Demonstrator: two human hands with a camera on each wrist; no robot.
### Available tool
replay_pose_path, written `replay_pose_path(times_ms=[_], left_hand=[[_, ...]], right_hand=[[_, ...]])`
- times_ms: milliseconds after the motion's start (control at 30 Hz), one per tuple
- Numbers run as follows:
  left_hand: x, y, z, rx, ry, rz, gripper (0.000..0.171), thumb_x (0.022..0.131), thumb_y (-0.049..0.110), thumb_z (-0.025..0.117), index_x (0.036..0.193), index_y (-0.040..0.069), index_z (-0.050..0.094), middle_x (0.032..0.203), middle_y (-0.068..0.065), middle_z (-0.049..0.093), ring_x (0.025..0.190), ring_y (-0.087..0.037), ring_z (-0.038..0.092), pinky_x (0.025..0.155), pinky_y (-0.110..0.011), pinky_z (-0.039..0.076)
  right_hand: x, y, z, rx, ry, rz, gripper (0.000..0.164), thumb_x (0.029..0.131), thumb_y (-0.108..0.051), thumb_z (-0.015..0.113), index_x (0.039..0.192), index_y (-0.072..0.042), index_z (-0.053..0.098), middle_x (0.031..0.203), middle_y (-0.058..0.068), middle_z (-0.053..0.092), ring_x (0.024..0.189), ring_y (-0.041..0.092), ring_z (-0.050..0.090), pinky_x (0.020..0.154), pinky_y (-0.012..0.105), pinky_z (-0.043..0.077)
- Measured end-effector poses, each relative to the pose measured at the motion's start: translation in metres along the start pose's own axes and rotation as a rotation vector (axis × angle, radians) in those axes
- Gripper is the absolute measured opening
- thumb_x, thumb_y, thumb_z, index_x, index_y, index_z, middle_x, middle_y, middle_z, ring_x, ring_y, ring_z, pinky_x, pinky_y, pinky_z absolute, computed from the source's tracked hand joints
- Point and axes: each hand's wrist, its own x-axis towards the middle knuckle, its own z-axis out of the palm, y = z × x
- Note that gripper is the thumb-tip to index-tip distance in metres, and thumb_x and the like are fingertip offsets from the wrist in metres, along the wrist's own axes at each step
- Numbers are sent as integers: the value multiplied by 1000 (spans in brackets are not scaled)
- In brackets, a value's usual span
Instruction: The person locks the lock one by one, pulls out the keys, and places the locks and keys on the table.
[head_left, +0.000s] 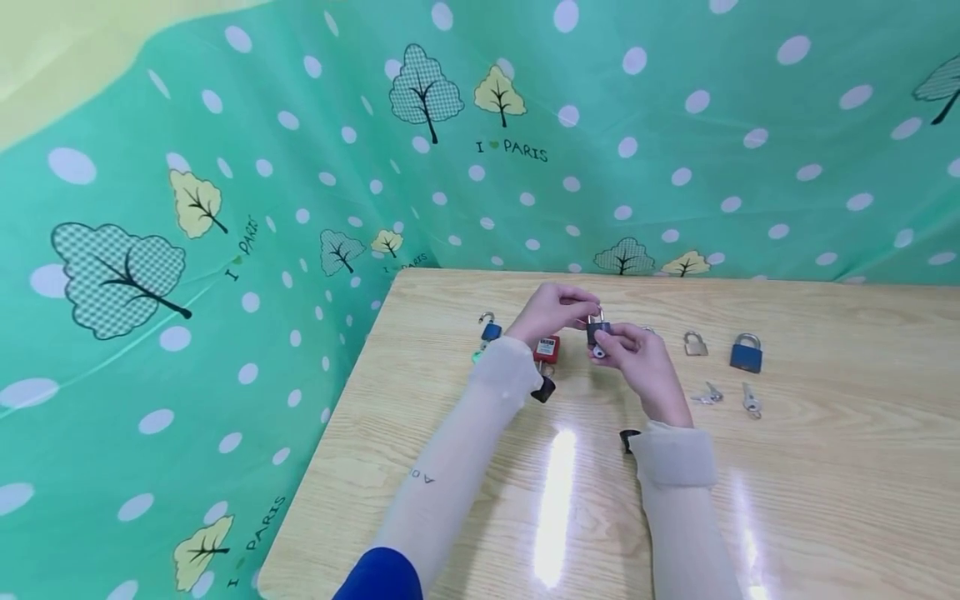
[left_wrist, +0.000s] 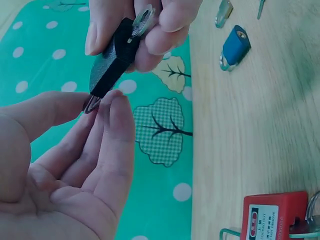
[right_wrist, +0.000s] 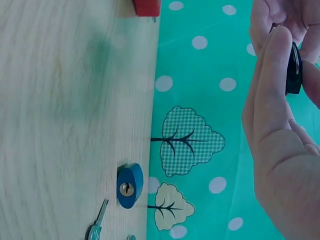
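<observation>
Between both hands, raised over the table, is a small black padlock (head_left: 596,328) with a metal shackle. My right hand (head_left: 641,362) holds its body between thumb and fingers. A key (left_wrist: 143,21) sticks out at the keyhole end, beside the right fingers. With thumb and fingertips, my left hand (head_left: 551,312) pinches the shackle (left_wrist: 91,104) at the other end. In the right wrist view, the right hand (right_wrist: 272,120) hides much of the padlock (right_wrist: 294,75). Below the left wrist lies a red padlock (head_left: 547,349) with a white label.
A blue padlock (head_left: 491,332) with its shackle up lies left of the hands. A black object (head_left: 544,389) lies below the red padlock. To the right are a silver padlock (head_left: 695,344), a larger blue padlock (head_left: 746,357) and keys (head_left: 752,401). Another black object (head_left: 627,440) touches the right sleeve's outline.
</observation>
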Motion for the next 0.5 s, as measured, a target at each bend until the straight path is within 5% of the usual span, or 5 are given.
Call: replay_pose_path(times_ms=[267,500], left_hand=[[-15,24,5,60,-2,65,19,93,7,62,108,0,69,94,-9,70,82,-20,68,78,-27,54],[-2,16,6,80,1,95,17,89,15,69,103,5,71,88,-5,71,76,-20,69,74,-25,54]], right_hand=[[-2,-2,-4,72,-6,-44,43,95,-23,59,122,9,52,110,28,61,89,25,68,84,36,52],[-4,-2,-7,90,16,-73,40,94,-23,62,119,7,56,105,22,65,90,29,68,85,43,51]])
